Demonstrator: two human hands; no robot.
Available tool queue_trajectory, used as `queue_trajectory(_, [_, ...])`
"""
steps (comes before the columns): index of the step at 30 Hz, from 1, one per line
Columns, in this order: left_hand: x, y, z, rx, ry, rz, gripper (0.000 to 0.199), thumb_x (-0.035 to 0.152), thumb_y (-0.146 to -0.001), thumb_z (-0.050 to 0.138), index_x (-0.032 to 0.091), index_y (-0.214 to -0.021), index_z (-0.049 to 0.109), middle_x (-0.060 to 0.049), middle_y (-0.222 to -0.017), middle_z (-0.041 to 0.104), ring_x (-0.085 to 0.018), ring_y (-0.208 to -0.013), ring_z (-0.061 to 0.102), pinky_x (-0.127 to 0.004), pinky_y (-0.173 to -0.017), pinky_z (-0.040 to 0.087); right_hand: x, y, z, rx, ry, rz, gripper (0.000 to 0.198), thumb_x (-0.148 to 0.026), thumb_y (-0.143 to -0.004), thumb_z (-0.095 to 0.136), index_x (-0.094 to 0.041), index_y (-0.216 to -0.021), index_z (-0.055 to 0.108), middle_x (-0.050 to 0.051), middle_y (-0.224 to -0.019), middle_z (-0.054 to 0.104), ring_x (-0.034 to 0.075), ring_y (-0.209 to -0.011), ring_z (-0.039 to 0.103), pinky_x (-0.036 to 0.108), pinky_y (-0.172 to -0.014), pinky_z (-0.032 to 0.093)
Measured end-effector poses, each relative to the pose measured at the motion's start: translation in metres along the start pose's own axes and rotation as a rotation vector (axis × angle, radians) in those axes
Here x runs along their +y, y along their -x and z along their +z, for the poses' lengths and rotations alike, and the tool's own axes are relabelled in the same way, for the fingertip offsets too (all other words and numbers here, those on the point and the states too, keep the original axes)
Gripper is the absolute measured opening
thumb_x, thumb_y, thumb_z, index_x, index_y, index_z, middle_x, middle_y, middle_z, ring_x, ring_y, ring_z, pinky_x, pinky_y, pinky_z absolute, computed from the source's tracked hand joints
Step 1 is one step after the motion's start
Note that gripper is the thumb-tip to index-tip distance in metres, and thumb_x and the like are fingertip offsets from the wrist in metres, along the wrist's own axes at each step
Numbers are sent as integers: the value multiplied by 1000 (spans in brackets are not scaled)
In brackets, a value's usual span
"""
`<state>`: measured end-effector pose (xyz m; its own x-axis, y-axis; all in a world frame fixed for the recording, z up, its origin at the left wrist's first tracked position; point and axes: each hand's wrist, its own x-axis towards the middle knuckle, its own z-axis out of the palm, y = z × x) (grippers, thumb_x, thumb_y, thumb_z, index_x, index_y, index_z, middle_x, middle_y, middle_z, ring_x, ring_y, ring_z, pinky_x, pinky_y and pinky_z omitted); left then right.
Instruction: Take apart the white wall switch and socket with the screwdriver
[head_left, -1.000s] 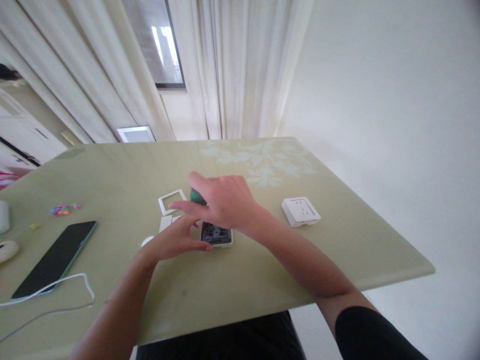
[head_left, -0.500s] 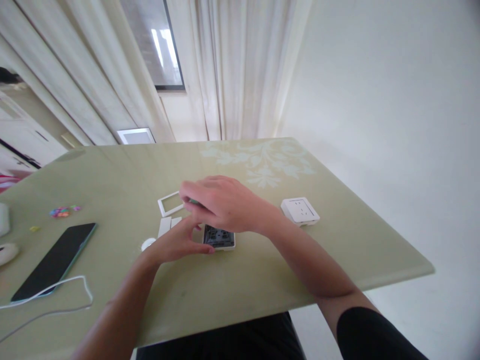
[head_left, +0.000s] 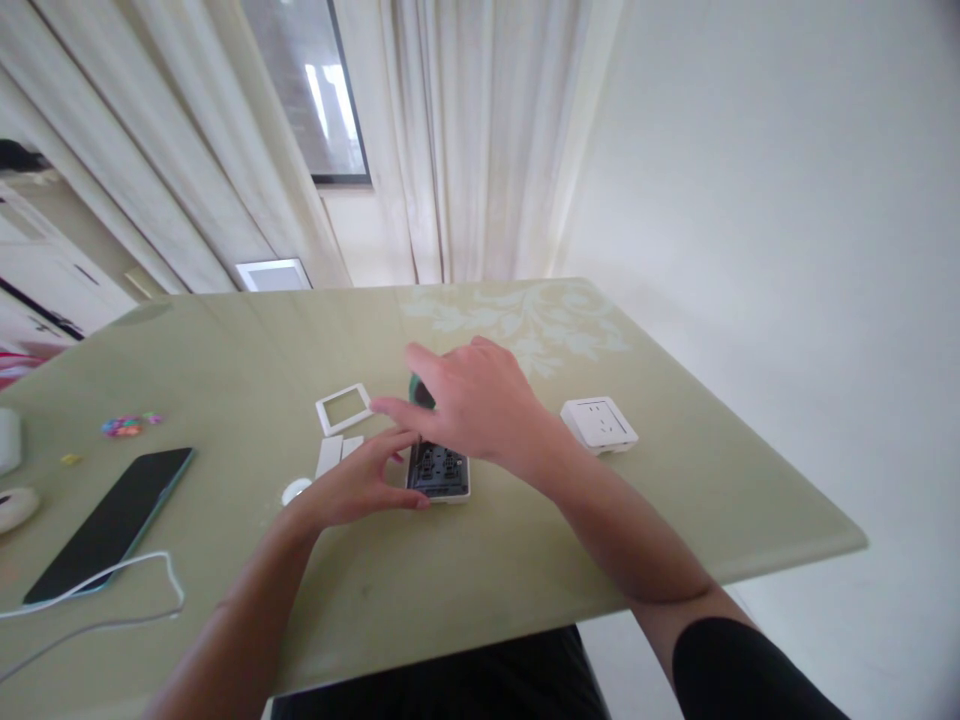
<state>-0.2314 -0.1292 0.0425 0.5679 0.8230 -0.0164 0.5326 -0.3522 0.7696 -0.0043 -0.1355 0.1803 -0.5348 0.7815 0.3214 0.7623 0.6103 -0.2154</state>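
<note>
An opened wall socket (head_left: 444,474) lies on the table with its dark inner face up and a white rim around it. My left hand (head_left: 365,482) grips its left side, thumb at the near corner and fingers at the far one. Above the socket's far edge, my right hand (head_left: 484,402) holds a green-and-black screwdriver (head_left: 421,391). Only part of its handle shows; the shaft is hidden. The right thumb points left, close to the left fingertips. Beyond my left hand lie a white square frame (head_left: 324,417) and white flat pieces (head_left: 330,455).
A second white socket (head_left: 599,424) sits to the right. A round white piece (head_left: 295,490) lies beside my left wrist. Farther left are a phone (head_left: 112,520), a white cable (head_left: 176,580) and small colourful bits (head_left: 126,426). The table's edge (head_left: 795,550) runs along the right.
My right hand has shifted right and slightly away, its thumb and fingers loosening apart, so more of the handle and socket face shows. My left hand stays in place on the socket.
</note>
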Motion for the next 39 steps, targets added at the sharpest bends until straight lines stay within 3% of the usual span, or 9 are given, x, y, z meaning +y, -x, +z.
queue_trajectory(2, [0, 0, 1, 4, 14, -1, 70, 50, -77, 94, 27, -140, 74, -11, -143, 76, -37, -128, 71, -51, -106, 61, -1, -1, 2, 1, -8, -19, 34, -46, -115, 47, -19, -111, 68, 8, -84, 74, 25, -80, 64, 38, -78, 39])
queue_trajectory(5, [1, 0, 1, 21, 20, -8, 67, 51, -78, 94, 27, -138, 75, -12, -139, 78, -38, -124, 73, -52, -106, 62, -4, 0, 2, -43, -153, -276, 18, -30, -111, 53, -21, -121, 65, 8, -108, 77, 23, -98, 67, 34, -82, 42])
queue_trajectory(10, [4, 0, 1, 18, 15, 2, 65, 53, -75, 95, 28, -133, 78, -10, -139, 79, -38, -121, 74, -51, -104, 63, -8, -2, 4, -11, -48, 53, 33, -48, -114, 48, -21, -113, 66, 7, -86, 73, 24, -78, 63, 34, -71, 36])
queue_trajectory(15, [2, 1, 0, 31, -11, -8, 63, 52, -77, 94, 27, -133, 78, -11, -136, 80, -41, -126, 73, -53, -105, 63, -4, 0, 1, -67, -243, -311, 20, -30, -112, 52, -22, -125, 64, 7, -109, 74, 22, -99, 66, 32, -84, 44])
queue_trajectory(20, [2, 0, 1, 14, -10, 15, 68, 52, -78, 94, 28, -139, 74, -11, -143, 77, -39, -127, 73, -52, -106, 63, -3, 2, -2, -32, -89, -10, 33, -46, -115, 45, -20, -115, 66, 6, -88, 71, 22, -77, 60, 34, -70, 37])
queue_trajectory(23, [4, 0, 1, 19, -18, 19, 69, 50, -79, 93, 28, -141, 73, -11, -142, 77, -38, -126, 73, -50, -104, 63, -1, 3, -3, -55, -198, -171, 24, -26, -111, 46, -19, -125, 64, 8, -110, 71, 22, -94, 63, 33, -81, 43])
queue_trajectory(30, [7, 1, 0, 22, -23, -6, 65, 51, -78, 93, 27, -135, 75, -11, -135, 80, -37, -118, 77, -51, -103, 64, 7, -6, 7, -9, -375, -243, 22, -29, -113, 53, -18, -126, 68, 10, -121, 68, 24, -114, 64, 39, -103, 49])
queue_trajectory(34, [7, 2, -4, 9, -16, 5, 62, 50, -78, 94, 26, -132, 77, -11, -136, 81, -39, -125, 75, -54, -109, 61, 6, -8, 4, -82, -502, -400, 45, -3, -102, 46, -17, -141, 62, 10, -131, 71, 22, -128, 62, 38, -116, 47])
queue_trajectory(39, [2, 5, -11, 102, 74, 78, 40, 52, -92, 83, 25, -121, 82, -8, -123, 86, -35, -121, 77, -50, -110, 61, 5, -6, 5, -38, -509, -319, 46, -3, -99, 46, -18, -140, 61, 11, -134, 69, 23, -124, 63, 41, -112, 52])
